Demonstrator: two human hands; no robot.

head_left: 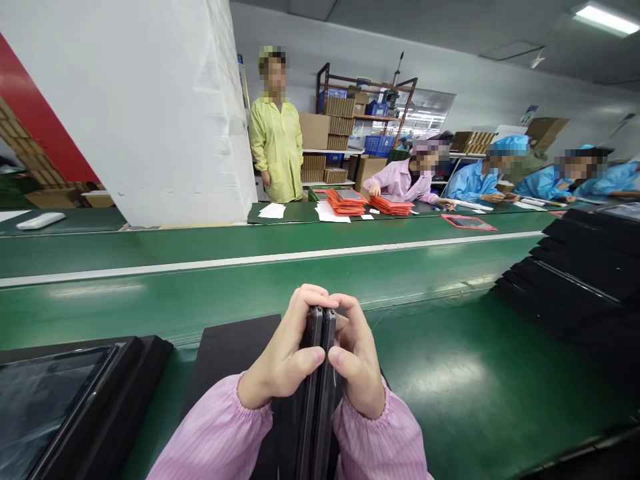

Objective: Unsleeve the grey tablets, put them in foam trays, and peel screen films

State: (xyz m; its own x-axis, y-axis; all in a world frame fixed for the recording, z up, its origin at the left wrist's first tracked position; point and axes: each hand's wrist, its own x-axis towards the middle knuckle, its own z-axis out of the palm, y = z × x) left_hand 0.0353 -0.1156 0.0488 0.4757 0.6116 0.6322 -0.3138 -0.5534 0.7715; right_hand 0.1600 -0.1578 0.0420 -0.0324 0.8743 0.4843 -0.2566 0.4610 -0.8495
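Two thin dark tablet-like devices (316, 393) stand on edge, side by side, in the middle of the view. My left hand (293, 347) wraps round the upper end of the left one, thumb on its near edge. On the other side, my right hand (357, 353) grips the right one, its thumb close to the left thumb. The fingertips of both hands meet over the top. Beneath and behind them lies a flat black board or box (235, 347); my hands and sleeves hide part of it.
At the left, a glossy-screened device (50, 393) rests on black trays. A tall stack of black trays (590, 273) stands at the right. Across the green bench (150, 300) are red-edged stacks (345, 202), papers, several seated people and one standing person in yellow (277, 147).
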